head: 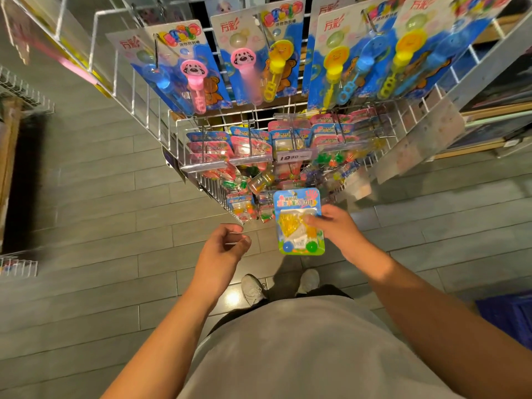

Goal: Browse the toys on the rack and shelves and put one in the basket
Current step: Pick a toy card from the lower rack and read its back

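Observation:
My right hand point(335, 226) grips a small blister-pack toy point(298, 223): a blue card with yellow plastic pieces and a blue and a green ball inside. It is held just in front of the lower rows of the white wire rack point(201, 180). My left hand point(227, 249) hovers to the left of the pack, fingers loosely curled, holding nothing. A corner of a dark blue basket point(509, 318) shows at the right edge, on the floor beside me.
Bubble-wand cards point(193, 79) hang across the rack's upper hooks. Small carded toys point(247, 145) fill the lower hooks behind a price strip point(290, 157). Shelves point(489, 116) stand to the right and more wire racks point(20, 90) to the left. Grey plank floor lies below.

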